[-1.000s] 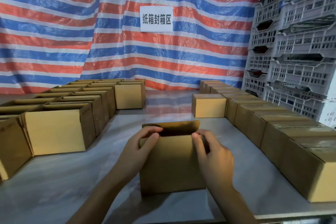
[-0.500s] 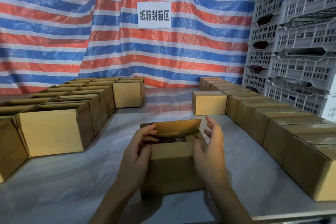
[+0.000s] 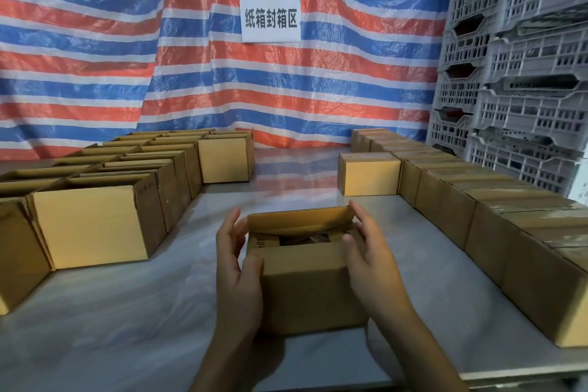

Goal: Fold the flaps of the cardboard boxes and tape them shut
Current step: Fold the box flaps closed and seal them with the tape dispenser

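striped tarp (image 3: 95,41), rectangular brown cardboard box (image 3: 305,289)

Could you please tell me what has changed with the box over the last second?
The near flap, upright a second ago, is folded down over the box. The left hand and right hand moved from its edge to the box's sides. The far flap still stands; other boxes unchanged.

A small brown cardboard box (image 3: 305,289) stands upright on the counter (image 3: 127,328), its near flap (image 3: 296,253) folded flat and its far flap (image 3: 296,219) raised, leaning inward. Open-topped boxes (image 3: 92,223) crowd the left; closed, taped boxes (image 3: 525,264) line the right.
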